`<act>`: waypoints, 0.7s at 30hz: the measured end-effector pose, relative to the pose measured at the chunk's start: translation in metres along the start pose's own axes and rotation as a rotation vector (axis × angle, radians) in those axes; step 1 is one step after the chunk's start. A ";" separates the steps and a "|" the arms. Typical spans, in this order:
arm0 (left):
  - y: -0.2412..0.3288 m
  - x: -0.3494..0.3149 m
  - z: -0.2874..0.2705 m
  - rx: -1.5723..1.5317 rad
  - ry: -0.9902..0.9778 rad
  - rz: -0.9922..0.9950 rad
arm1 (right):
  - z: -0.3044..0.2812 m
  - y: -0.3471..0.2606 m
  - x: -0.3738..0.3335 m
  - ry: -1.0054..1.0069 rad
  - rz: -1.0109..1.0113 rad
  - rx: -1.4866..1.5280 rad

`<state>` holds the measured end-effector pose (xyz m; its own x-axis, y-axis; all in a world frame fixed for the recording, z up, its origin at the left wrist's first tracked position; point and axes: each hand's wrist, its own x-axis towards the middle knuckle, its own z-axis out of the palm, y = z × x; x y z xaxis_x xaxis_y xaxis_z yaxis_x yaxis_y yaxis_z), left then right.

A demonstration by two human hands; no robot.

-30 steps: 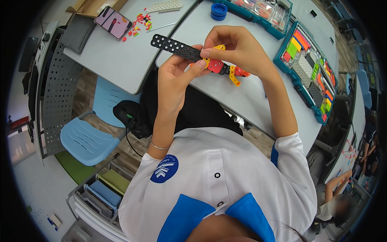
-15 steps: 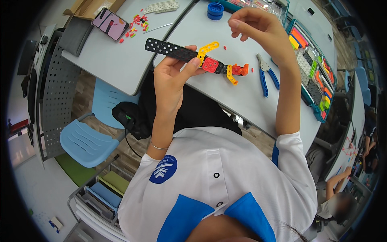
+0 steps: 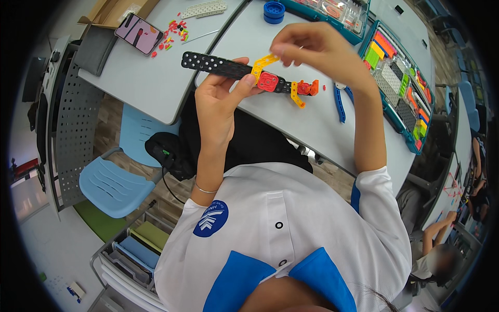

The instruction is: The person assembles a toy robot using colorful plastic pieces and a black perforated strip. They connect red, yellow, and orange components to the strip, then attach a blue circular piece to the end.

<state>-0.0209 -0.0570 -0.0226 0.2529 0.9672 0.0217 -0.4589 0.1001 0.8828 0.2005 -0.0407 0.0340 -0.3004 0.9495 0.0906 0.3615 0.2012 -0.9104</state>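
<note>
My left hand [image 3: 221, 99] grips a building-kit model: a black perforated beam [image 3: 210, 63] with a red square plate [image 3: 267, 81], a bent yellow beam [image 3: 258, 66], and a smaller yellow bent piece [image 3: 296, 96] beside orange-red parts [image 3: 310, 88] at its right end. My left thumb presses near the base of the bent yellow beam. At that beam's far end, my right hand [image 3: 317, 52] has thumb and fingers pinched together, touching it. Whether a small part sits between those fingertips is hidden. Below the right wrist, blue-handled pliers [image 3: 339, 104] lie partly covered.
A phone [image 3: 139, 34] and scattered small red, green and black pins [image 3: 174, 35] lie on the left table. Blue wheels [image 3: 274, 12] stand at the back. An open teal parts case [image 3: 397, 83] sits right. One red pin [image 3: 324, 88] lies near the model. Blue chairs [image 3: 117, 184] stand left.
My right hand has come down and left, from above the table to the bent yellow beam's end, its fingers closing. The red pin near that beam no longer shows. My left hand stays nearly still.
</note>
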 end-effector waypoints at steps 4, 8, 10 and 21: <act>0.003 0.001 -0.003 0.011 0.024 0.017 | -0.045 0.027 -0.006 0.262 0.078 -0.380; 0.003 0.002 -0.002 -0.032 0.025 0.038 | -0.058 0.068 -0.010 -0.016 0.416 -0.728; 0.001 0.003 -0.002 -0.039 0.040 0.041 | -0.041 0.076 -0.002 -0.022 0.356 -0.632; -0.005 0.007 -0.001 -0.022 0.060 0.039 | 0.001 0.090 0.014 -0.076 0.188 -0.543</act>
<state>-0.0176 -0.0509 -0.0272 0.1836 0.9826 0.0275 -0.4860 0.0664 0.8715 0.2277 -0.0093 -0.0475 -0.2427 0.9649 -0.0999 0.8097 0.1448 -0.5687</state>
